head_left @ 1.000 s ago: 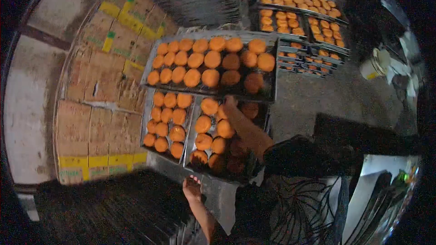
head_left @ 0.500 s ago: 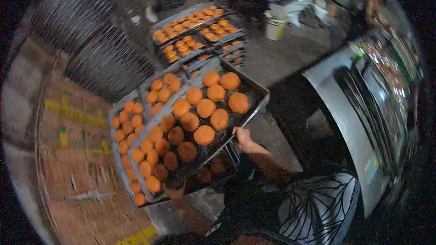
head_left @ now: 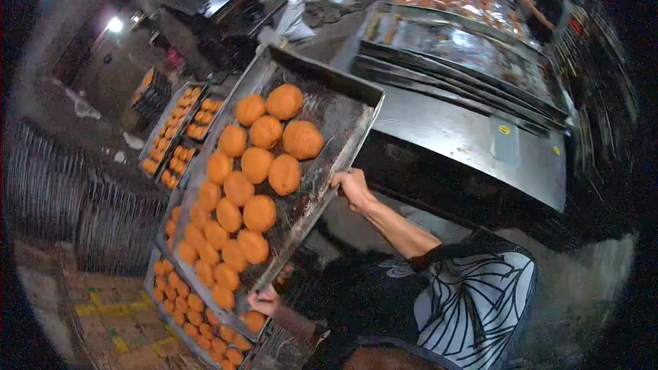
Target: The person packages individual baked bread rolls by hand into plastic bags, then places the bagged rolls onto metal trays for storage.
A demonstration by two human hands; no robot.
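Note:
A large metal baking tray (head_left: pixel 322 106) with several round golden-brown buns (head_left: pixel 257 164) is held tilted in front of me. The buns crowd toward its lower left part, while dark bare metal shows on the right. My right hand (head_left: pixel 353 189) grips the tray's near rim, thumb over the edge. Farther down the same rim, my left hand (head_left: pixel 265 301) is closed around the lower corner. The undersides of both grips are hidden by the tray. Below and left of it, another tray of buns (head_left: pixel 195 315) shows partly.
Stacked bun trays (head_left: pixel 168 137) stand at left, near piled racks of thin metal trays (head_left: pixel 116 233). A steel table (head_left: pixel 452 144) at right carries trays and wrapped buns (head_left: pixel 459 0). Another person (head_left: pixel 545 7) stands beyond it. Yellow-taped boxes (head_left: pixel 103 308) lie lower left.
My view has swung right, bringing the steel table further into sight. The held tray has lifted away from the trays beneath and turned steeper, and its buns have bunched toward the lower left.

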